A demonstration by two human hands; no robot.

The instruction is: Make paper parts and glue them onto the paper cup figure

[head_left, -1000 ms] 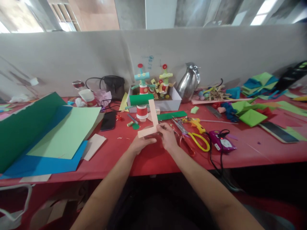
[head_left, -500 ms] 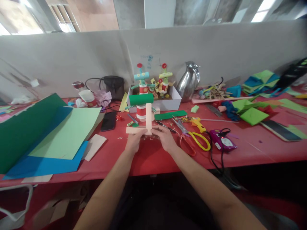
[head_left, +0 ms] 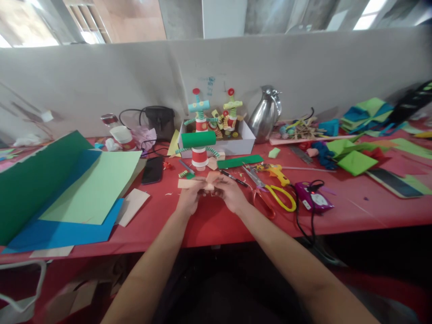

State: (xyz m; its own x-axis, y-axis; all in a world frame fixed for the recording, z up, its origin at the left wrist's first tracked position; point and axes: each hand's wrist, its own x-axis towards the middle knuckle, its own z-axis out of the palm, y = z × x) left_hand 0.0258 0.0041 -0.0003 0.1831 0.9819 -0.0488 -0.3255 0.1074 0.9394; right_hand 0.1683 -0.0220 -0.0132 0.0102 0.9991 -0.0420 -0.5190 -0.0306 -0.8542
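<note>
From my remote seat I see a grey wall [head_left: 128,81] closing off the back. In front of it a red tabletop [head_left: 162,225] spans the view. On its left side, a pale green sheet [head_left: 94,186] overlaps a blue sheet [head_left: 81,236], beside an upturned dark green sheet [head_left: 40,180]. Centre rear, a white box [head_left: 236,146] bears small paper figures; to its right, near the wall, stands a steel flask [head_left: 265,117].

Front centre, my two hands are close together above the tabletop, both clamped on a pale strip [head_left: 187,183]. The left hand [head_left: 189,198] pinches it along its near edge, one end projecting leftward past the fingers; the right hand [head_left: 232,191] grips the other end with bent fingers. The fingers hide part of the strip, so I cannot tell how it lies between them.

Right of the hands lie yellow-and-red scissors [head_left: 281,198], blades pointing toward the wall, with a purple device [head_left: 312,198] just beside them. Beyond the hands, a cup figure [head_left: 200,157] stands upright before the box, a green roll across its top. Left of it lies a dark phone [head_left: 151,171]. Near the right hand is a black pen [head_left: 232,177].
</note>
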